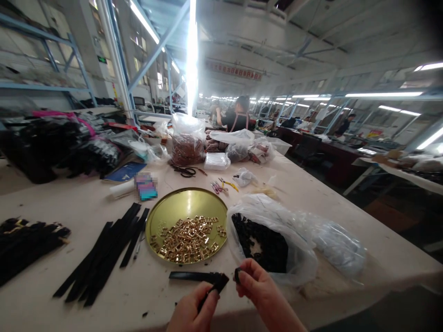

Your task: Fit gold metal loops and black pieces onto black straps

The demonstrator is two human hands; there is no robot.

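Near the table's front edge, my left hand [194,308] is closed round the end of a black strap [188,276], whose other part lies to the left on the table. Just right of it, my right hand [252,282] pinches a small black loop-like piece [237,275], apart from the strap. Beyond my hands stands a round gold tray [155,210] with a heap of gold buckles [190,242]. To its right, an open clear plastic bag [297,258] holds many small black pieces [256,240].
Black straps [107,258] lie left of the tray, beside a darker strap bundle [31,246]. Thread snips [218,186], yellow-handled pliers [230,184] and black scissors [187,171] lie behind the tray. Filled plastic bags [188,145] line the table's back; a person [238,117] sits beyond.
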